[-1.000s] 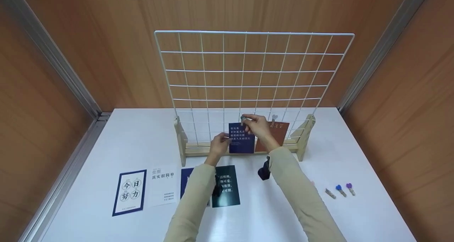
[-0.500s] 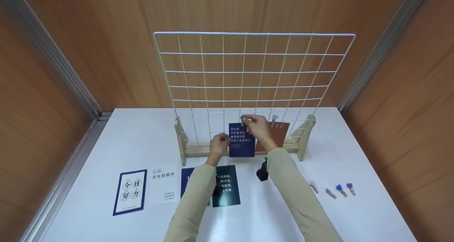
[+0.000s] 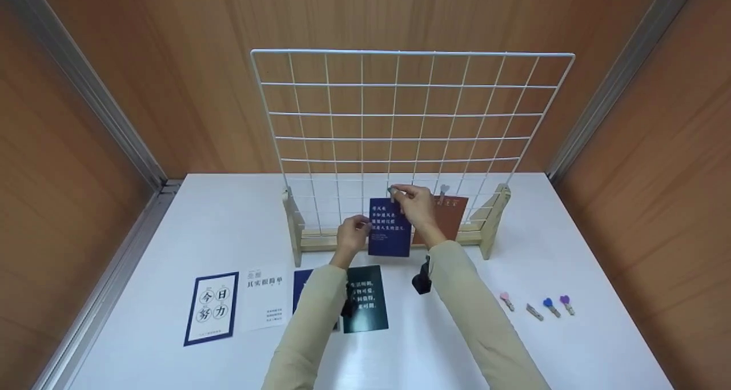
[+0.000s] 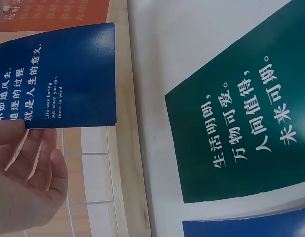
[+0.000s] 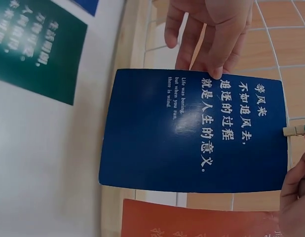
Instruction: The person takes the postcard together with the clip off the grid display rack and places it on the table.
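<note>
A dark blue card (image 3: 389,242) with white writing stands upright in front of a white wire grid (image 3: 411,52). My left hand (image 3: 352,236) pinches its left edge between thumb and fingers. At the card's top edge my right hand (image 3: 417,205) pinches a small wooden clothespin (image 5: 294,131) with a green end. In the right wrist view the clothespin's tip overlaps the card's edge beside a grid wire; whether it bites the wire cannot be made out. An orange-red card (image 3: 452,216) hangs to the right under a grey heart clothespin (image 3: 444,189).
Wooden feet (image 3: 490,224) hold up the grid. On the white table lie a blue-framed card (image 3: 211,309), a white card (image 3: 264,298), a green card (image 3: 366,300) and a blue card (image 4: 251,229) partly under my left sleeve. Several loose clothespins (image 3: 550,306) lie at right.
The blue card's lower edge has come down and toward me, while both hands stay almost in place. A pink clothespin has come out from behind my right sleeve.
</note>
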`<state>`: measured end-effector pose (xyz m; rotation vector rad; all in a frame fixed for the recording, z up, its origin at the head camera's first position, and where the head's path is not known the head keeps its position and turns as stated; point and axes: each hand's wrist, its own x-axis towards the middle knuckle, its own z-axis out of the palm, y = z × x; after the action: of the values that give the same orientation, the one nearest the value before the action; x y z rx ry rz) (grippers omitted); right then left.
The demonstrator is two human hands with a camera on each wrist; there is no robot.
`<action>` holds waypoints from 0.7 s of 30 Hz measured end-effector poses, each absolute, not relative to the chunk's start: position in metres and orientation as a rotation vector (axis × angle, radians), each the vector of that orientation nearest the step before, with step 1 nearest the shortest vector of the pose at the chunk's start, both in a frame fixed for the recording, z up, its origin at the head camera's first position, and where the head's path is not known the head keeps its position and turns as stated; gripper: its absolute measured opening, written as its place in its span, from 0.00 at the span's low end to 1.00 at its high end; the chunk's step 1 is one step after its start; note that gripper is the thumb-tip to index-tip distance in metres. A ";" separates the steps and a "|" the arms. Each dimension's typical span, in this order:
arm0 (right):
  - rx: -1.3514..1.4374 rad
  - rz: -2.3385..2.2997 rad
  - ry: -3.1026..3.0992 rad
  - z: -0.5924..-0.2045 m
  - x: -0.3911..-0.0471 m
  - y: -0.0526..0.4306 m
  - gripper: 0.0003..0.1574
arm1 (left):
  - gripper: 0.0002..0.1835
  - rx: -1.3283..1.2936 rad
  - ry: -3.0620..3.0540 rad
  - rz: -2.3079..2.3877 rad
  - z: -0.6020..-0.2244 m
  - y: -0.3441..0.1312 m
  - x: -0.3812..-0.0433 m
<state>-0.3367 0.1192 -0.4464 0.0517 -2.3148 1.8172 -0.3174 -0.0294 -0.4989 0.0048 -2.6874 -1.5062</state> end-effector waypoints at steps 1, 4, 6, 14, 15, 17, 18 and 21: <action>0.056 1.815 -2.304 -0.447 -0.336 0.120 0.12 | 0.08 0.005 -2.690 -1.516 -0.499 -0.030 -0.317; 0.088 1.804 -2.269 -0.448 -0.335 0.121 0.11 | 0.08 0.000 -2.689 -1.543 -0.500 -0.031 -0.316; 0.124 1.799 -2.249 -0.448 -0.334 0.122 0.12 | 0.08 -0.010 -2.676 -1.552 -0.501 -0.032 -0.315; 0.189 1.849 -2.194 -0.447 -0.326 0.131 0.12 | 0.07 -0.086 -2.617 -1.627 -0.505 -0.036 -0.307; 0.195 1.861 -2.190 -0.446 -0.324 0.132 0.12 | 0.07 -0.093 -2.615 -1.623 -0.506 -0.037 -0.305; 0.221 1.868 -2.182 -0.441 -0.319 0.136 0.12 | 0.07 -0.113 -2.607 -1.619 -0.507 -0.039 -0.303; 0.237 1.865 -2.184 -0.439 -0.316 0.137 0.12 | 0.07 -0.125 -2.602 -1.620 -0.508 -0.040 -0.302; 0.287 1.812 -2.211 -0.433 -0.307 0.142 0.12 | 0.07 -0.168 -2.578 -1.658 -0.511 -0.042 -0.298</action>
<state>-0.3066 0.1421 -0.4331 0.2871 -2.2109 1.8125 -0.2978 -0.0422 -0.5106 -0.1679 -2.5776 -1.6583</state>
